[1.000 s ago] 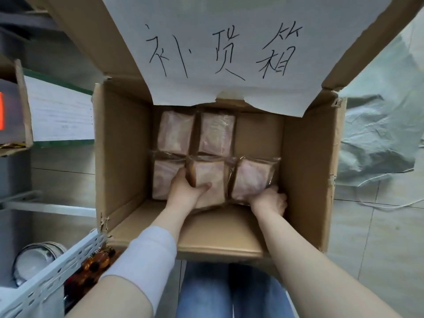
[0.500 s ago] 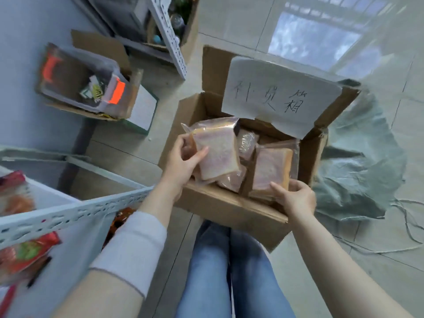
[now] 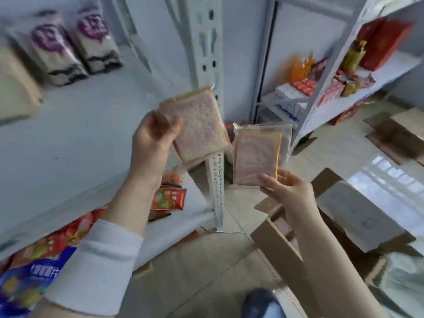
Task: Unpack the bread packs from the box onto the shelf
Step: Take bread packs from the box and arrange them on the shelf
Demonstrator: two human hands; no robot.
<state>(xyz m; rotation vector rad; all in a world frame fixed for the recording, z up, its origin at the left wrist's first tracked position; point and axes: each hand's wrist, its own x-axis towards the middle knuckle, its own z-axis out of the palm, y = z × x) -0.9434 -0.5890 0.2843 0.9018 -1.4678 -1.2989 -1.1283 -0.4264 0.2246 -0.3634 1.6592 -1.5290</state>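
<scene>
My left hand [image 3: 153, 138] grips a clear-wrapped pack of pinkish sliced bread [image 3: 202, 125], held up in front of the white shelf [image 3: 80, 138]. Lower and to the right, my right hand [image 3: 286, 187] holds a second bread pack [image 3: 254, 159] by its bottom edge, upright. The cardboard box [image 3: 282, 253] sits open on the floor at the lower right, below my right arm, with its white paper label [image 3: 358, 216] on the flap. Its inside is mostly hidden.
Bagged bread with purple labels [image 3: 75, 44] stands at the back of the shelf. Red and blue snack packs [image 3: 167, 198] lie on the lower shelf. A perforated white upright [image 3: 208, 65] stands behind the bread. A second rack [image 3: 344, 72] with goods and flat cardboard [image 3: 394, 134] are on the right.
Both hands have lifted their bread packs out of the box and up toward the shelf. The view has swung from the box to the shelves.
</scene>
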